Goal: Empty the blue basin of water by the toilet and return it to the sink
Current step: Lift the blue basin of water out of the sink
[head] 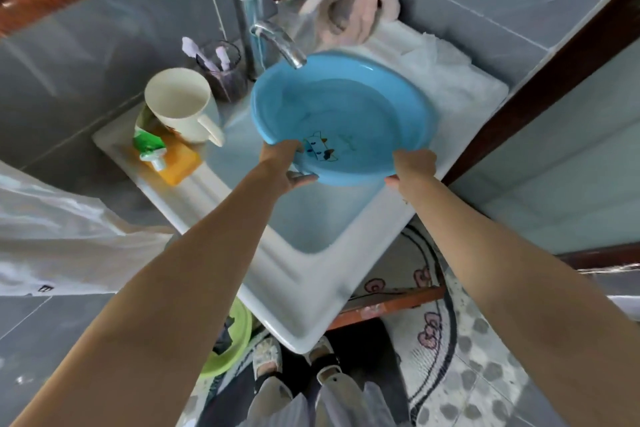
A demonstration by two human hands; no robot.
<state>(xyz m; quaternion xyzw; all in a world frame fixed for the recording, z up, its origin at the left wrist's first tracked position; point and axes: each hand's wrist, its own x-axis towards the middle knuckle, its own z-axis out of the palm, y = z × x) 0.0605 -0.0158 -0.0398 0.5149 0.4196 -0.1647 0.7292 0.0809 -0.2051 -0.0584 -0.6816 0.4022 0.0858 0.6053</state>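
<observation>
The blue basin (346, 107) is round, with a small cat drawing on its bottom, and holds clear water. It hangs over the white sink (304, 288), tipped slightly toward me, with its far rim under the chrome tap (282, 42). My left hand (282, 166) grips the near rim on the left, thumb inside and fingers underneath. My right hand (412, 165) grips the near rim on the right. The toilet is out of view.
On the sink's left ledge stand a cream mug (181, 104), a green tube (150, 146) on an orange soap bar (180, 163), and a dark toothbrush cup (221, 73). White cloth (450, 66) lies at the right. A green basin (230, 340) sits below; a patterned mat (436, 322) covers the floor.
</observation>
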